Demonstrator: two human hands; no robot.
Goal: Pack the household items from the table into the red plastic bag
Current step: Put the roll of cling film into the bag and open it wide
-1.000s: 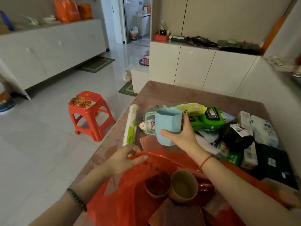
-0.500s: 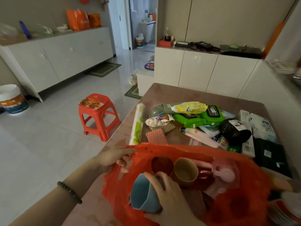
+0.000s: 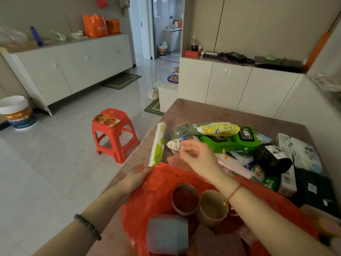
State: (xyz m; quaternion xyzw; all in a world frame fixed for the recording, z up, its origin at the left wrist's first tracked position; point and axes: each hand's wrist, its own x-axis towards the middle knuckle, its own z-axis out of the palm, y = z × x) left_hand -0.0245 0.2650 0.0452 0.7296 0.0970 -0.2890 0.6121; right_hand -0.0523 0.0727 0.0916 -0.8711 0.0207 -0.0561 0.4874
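Note:
The red plastic bag stands open at the near edge of the brown table. Inside it lie a blue cup, a red cup and a tan cup. My left hand grips the bag's left rim. My right hand hovers empty, fingers spread, over a small white snack packet and a pink textured cloth. A white and green roll lies along the table's left edge. Green wipe packs, a yellow packet and a black bag lie behind.
White boxes, a pale wipes pack and a dark box crowd the table's right side. A red stool stands on the floor to the left. White cabinets line the far wall, and a bucket sits at far left.
My right hand carried the blue cup from the table into the bag, let it go, and has come back out over the items. My left hand kept hold of the bag's rim.

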